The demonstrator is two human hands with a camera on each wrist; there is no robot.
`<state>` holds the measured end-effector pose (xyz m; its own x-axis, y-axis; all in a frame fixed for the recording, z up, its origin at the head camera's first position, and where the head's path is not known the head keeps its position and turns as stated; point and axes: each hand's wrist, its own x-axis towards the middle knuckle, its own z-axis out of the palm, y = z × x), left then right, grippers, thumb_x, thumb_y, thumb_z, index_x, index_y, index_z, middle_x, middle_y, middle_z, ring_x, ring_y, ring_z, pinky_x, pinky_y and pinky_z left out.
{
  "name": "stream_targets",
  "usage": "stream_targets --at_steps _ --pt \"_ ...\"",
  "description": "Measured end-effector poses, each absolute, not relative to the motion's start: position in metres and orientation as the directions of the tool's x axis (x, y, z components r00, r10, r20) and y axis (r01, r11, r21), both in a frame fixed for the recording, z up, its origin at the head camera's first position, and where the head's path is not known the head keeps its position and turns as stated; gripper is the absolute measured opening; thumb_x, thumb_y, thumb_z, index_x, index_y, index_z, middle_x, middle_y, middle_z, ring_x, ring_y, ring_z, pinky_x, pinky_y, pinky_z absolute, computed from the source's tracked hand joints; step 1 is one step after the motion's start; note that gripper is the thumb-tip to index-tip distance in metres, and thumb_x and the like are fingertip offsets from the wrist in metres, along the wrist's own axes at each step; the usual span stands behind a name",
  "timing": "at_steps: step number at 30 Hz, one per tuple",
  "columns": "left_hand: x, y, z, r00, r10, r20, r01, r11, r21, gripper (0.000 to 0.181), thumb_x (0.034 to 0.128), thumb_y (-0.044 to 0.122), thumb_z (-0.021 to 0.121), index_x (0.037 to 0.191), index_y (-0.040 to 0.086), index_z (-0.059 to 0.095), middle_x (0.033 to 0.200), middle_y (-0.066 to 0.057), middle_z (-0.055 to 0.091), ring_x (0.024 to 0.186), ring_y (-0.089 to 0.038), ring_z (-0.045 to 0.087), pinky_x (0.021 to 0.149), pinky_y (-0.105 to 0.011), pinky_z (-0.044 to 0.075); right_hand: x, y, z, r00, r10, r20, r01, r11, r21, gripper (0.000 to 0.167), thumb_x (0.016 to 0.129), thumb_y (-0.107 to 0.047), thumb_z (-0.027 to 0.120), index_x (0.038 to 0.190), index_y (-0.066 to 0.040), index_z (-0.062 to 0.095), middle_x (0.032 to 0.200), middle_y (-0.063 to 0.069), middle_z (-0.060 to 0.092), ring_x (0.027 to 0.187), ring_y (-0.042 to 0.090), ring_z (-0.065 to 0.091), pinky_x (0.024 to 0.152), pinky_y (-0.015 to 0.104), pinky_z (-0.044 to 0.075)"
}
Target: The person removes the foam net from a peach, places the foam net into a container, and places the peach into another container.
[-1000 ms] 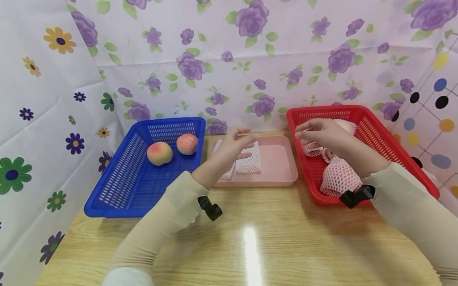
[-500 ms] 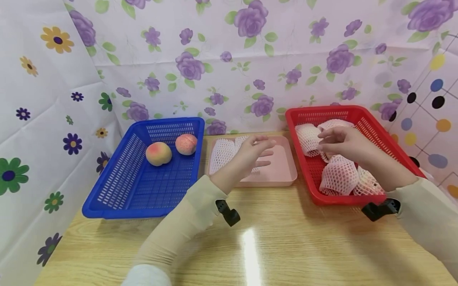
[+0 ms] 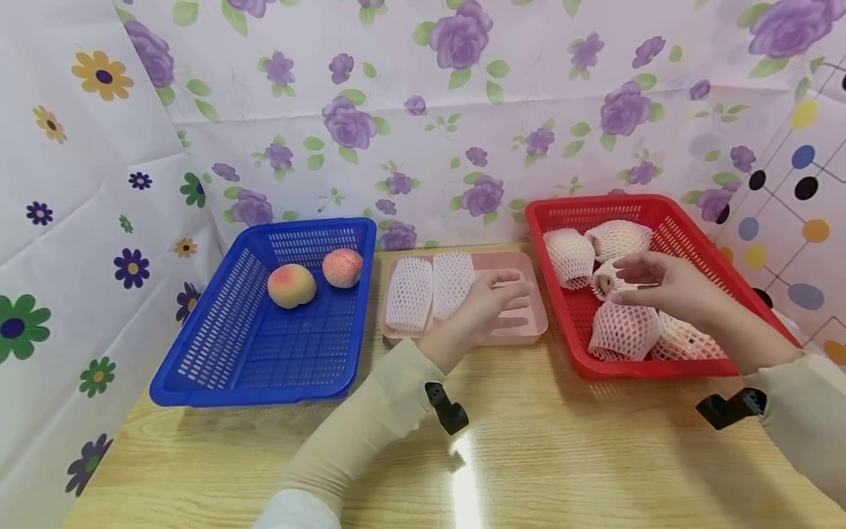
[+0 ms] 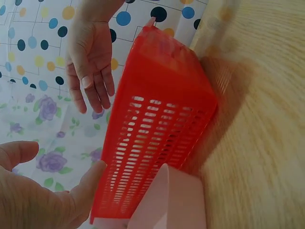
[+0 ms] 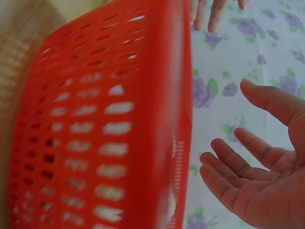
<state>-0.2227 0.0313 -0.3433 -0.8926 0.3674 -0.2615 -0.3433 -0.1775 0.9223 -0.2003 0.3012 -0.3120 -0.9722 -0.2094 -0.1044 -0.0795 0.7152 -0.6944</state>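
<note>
The left hand point(image 3: 485, 305) above the pink tray point(image 3: 505, 261) and the right hand point(image 3: 681, 290) above the red basket point(image 3: 615, 369) have relaxed fingers, holding nothing. Foam nets point(image 3: 410, 292) lie flat in the tray, probably because unfilled; the basket contains netted fruits point(image 3: 623, 332).

Purple-rose backdrop point(image 3: 396, 66) behind; dotted sheet point(image 3: 786, 220) right; wood table point(image 3: 562, 455), white glare point(image 3: 466, 488).

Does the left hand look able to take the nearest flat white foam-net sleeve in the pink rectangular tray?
Probably yes: the left hand looks empty and close, and nothing seems to lie on the sleeve.
</note>
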Motion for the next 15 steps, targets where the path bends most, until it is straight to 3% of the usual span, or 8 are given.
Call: stream_targets --at_steps 4,11,15 --pt "-0.219 0.039 -0.349 -0.882 0.373 -0.289 -0.375 -0.183 0.909 0.045 0.0884 0.009 0.063 0.13 0.005 0.046 0.128 -0.016 0.057 0.123 -0.039 0.051 0.093 -0.052 0.049 -0.198 0.308 -0.321 -0.973 -0.207 -0.106 -0.083 0.735 -0.673 0.071 0.086 -0.038 0.069 0.138 -0.001 0.039 0.135 0.028 0.047 0.123 0.045 0.045 0.095 0.061 0.044" --pt "-0.215 0.057 -0.359 -0.876 0.357 -0.326 -0.409 -0.189 0.893 0.046 0.0857 0.008 0.067 0.127 0.007 0.049 0.116 -0.012 0.063 0.113 -0.035 0.059 0.094 -0.055 0.047 -0.194 0.324 -0.338 -0.969 -0.237 -0.07 -0.128 0.724 -0.678 0.072 0.084 -0.026 0.072 0.139 0.002 0.034 0.137 0.032 0.042 0.125 0.05 0.038 0.098 0.066 0.036" --pt "-0.214 0.067 -0.367 -0.878 0.355 -0.321 -0.407 -0.201 0.891 0.044 0.0841 0.003 0.068 0.124 0.007 0.05 0.107 -0.013 0.066 0.11 -0.035 0.061 0.095 -0.055 0.045 -0.194 0.328 -0.346 -0.972 -0.221 -0.079 -0.116 0.746 -0.656 0.076 0.083 -0.028 0.074 0.139 0.004 0.033 0.136 0.035 0.039 0.124 0.053 0.036 0.1 0.067 0.032"
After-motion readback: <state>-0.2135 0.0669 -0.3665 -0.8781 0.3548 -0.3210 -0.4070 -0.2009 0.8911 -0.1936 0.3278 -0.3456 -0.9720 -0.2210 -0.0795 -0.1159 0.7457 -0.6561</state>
